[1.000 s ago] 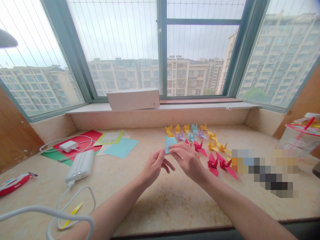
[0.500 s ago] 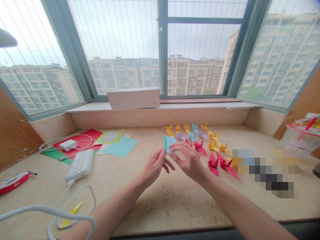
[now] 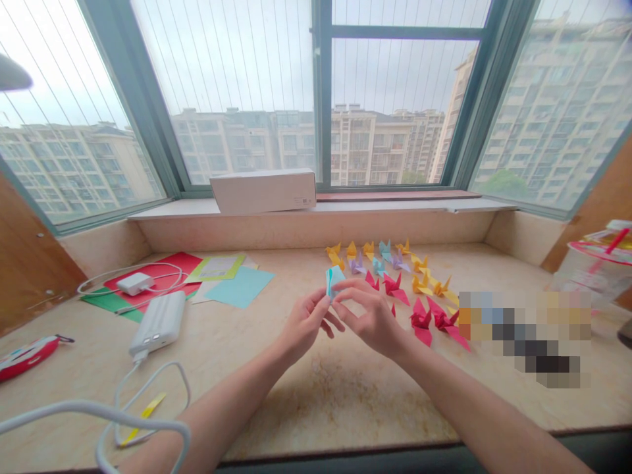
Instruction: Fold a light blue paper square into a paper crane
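My left hand [image 3: 305,324] and my right hand [image 3: 371,315] meet above the beige stone counter [image 3: 316,388]. Both pinch a small light-blue folded paper [image 3: 334,279], held upright between the fingertips. Just beyond the hands lie several folded paper cranes [image 3: 395,273] in yellow, purple, blue, orange and red, set out in rows.
Loose coloured paper sheets [image 3: 232,286] lie at the back left, with a white charger [image 3: 134,283] on red and green sheets. A white power bank [image 3: 158,322] and its cable [image 3: 123,415] sit at the left. A white box [image 3: 263,190] rests on the sill; a plastic cup [image 3: 592,263] stands far right.
The blue paper has become narrower between my fingertips as the hands fold it; both hands stay almost in place, shifting slightly upward.
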{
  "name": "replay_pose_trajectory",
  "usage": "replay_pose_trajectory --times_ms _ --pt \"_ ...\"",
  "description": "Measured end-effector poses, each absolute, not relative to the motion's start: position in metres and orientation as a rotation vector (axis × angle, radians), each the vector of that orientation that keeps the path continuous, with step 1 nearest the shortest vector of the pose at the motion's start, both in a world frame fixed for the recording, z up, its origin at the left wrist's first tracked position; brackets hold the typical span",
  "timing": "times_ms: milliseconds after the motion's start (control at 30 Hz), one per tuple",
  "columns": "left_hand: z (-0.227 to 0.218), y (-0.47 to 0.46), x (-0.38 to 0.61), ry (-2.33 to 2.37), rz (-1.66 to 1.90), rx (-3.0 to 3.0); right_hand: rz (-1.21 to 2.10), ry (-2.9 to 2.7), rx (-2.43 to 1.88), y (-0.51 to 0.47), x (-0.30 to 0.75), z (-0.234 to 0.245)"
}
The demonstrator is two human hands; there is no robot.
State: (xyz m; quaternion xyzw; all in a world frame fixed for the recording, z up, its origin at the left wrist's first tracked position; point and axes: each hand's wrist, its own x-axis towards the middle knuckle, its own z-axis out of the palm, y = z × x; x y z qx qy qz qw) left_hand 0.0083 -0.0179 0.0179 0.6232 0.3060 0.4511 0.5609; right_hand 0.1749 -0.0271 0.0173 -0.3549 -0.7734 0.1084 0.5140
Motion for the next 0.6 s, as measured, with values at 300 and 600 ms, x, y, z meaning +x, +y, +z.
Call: replay_pose_trajectory --times_ms 300,600 --pt "0.0173 -0.0148 0.0103 0.719 1.034 1.499 0.268 -1.791 -0.860 -0.0247 0.1736 0.0143" --pt "0.0163 -0.0161 0.0118 0.765 1.143 1.374 0.094 -2.017 -0.681 -0.0261 0.1759 0.0101"
